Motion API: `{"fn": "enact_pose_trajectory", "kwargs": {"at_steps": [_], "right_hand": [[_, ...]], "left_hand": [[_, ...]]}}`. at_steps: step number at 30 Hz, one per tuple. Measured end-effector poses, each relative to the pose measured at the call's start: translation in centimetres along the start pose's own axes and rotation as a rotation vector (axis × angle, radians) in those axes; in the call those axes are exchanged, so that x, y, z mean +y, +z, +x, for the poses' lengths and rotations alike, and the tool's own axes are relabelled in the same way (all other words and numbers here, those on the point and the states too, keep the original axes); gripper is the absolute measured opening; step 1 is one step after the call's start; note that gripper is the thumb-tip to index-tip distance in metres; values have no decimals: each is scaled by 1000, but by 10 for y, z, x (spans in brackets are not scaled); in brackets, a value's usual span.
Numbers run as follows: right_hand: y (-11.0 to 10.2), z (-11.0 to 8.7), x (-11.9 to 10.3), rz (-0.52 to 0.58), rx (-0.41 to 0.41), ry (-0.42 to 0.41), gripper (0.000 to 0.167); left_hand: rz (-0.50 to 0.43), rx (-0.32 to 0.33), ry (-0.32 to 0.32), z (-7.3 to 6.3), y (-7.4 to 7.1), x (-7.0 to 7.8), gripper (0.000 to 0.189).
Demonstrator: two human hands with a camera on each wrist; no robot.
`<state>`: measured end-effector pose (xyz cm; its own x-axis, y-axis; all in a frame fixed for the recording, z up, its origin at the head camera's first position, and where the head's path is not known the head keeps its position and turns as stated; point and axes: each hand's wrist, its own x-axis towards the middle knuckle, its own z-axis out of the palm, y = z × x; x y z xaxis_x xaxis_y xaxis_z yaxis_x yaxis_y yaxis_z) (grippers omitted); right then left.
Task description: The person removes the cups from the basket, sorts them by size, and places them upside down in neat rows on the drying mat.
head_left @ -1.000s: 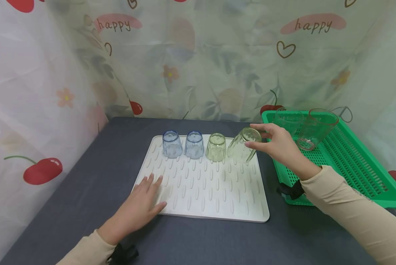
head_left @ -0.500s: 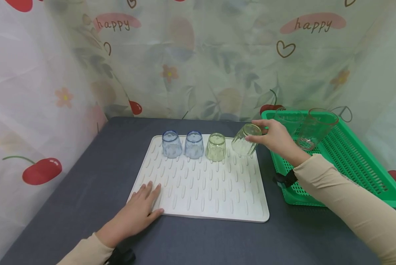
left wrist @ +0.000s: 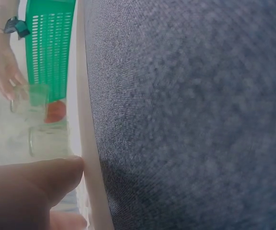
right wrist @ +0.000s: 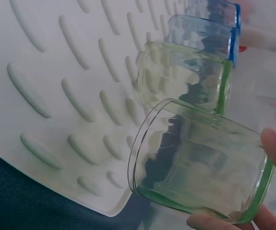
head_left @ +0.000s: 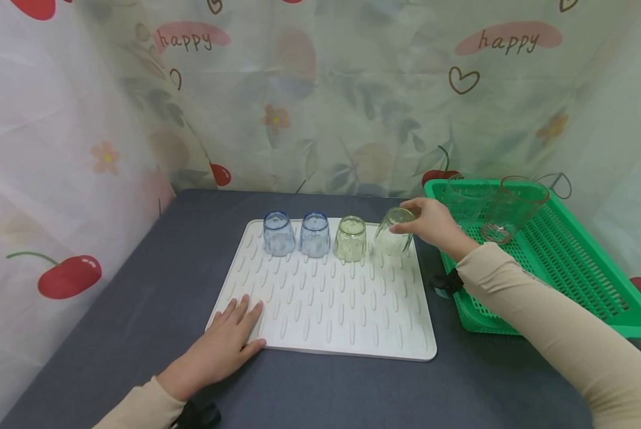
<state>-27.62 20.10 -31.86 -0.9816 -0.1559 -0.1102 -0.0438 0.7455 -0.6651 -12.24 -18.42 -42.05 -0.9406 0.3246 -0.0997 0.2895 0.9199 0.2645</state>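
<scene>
My right hand pinches a pale green drinking glass near its base. The glass is upside down and tilted, close over the back right corner of a white ridged drying mat. In the right wrist view this glass overlaps the second green glass, which stands inverted on the mat. Farther left along the back of the mat are two inverted blue glasses, one blue glass beside the other blue glass. My left hand rests on the mat's front left corner, fingers spread.
To the right of the mat stands a green plastic basket. Inside, at its back end, are a clear glass with a pinkish rim and another clear glass. A printed curtain hangs behind the dark tabletop.
My right hand lifted the green glass slightly, then brought it left and down again, less tilted than at first. My left hand slid toward the mat's front left corner.
</scene>
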Motion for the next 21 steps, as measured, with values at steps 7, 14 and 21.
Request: {"fn": "enact_pose_trajectory", "kwargs": {"at_steps": [7,14,21], "right_hand": [[11,10,3,34,-12,20,68],[21,19,3,-6,5,39,67],[28,25,2,-22,1,70,68]], "left_hand": [[4,-4,1,0,0,-1,68],[2,-6,5,0,-1,-1,69],[6,-19,4,1,-1,-1,69]]}}
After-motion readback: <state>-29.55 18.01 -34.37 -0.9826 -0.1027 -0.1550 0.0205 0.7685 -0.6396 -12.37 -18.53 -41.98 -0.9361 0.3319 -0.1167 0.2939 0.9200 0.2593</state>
